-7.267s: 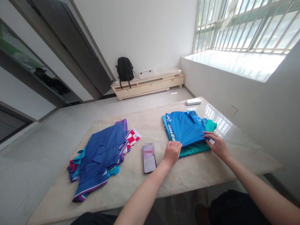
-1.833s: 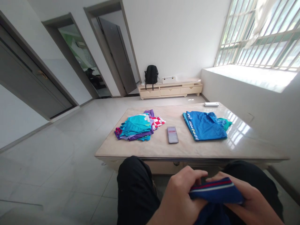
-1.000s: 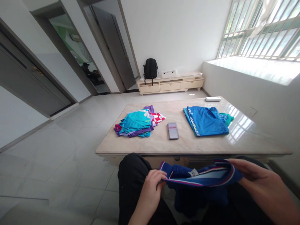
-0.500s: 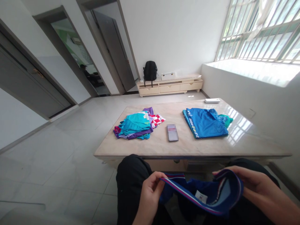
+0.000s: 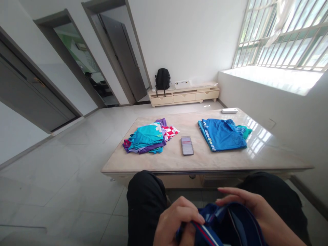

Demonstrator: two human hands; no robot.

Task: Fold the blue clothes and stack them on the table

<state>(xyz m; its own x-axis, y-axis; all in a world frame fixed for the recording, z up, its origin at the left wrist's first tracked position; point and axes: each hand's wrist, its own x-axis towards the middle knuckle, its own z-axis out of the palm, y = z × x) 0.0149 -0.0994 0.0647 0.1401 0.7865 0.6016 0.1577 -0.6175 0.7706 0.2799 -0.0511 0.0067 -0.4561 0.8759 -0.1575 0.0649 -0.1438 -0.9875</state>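
The navy garment (image 5: 225, 222) lies between my two hands, low over my lap and clear of the surface. It is bunched, so I can assign it no long axis; its striped band (image 5: 207, 234) runs from my left hand (image 5: 176, 220) down and rightward, and the lower portion is out of view. The left hand is nearer the band, the right hand (image 5: 253, 206) nearer the rounded opening.

Condition of hands: my left hand is closed, pinching the striped band between thumb and fingers. My right hand lies along the opposite side of the opening, two fingers extended toward the left hand; its thumb is hidden, and I cannot tell whether it grips.

Beyond both hands stands the surface (image 5: 169, 164). Ahead of my left hand and to its left is a loose pile topped by a teal garment (image 5: 147, 136); ahead of it and slightly right, a flat, blurred item (image 5: 187, 146). A flatter blue stack (image 5: 221, 135) lies ahead of my right hand, somewhat to its left.
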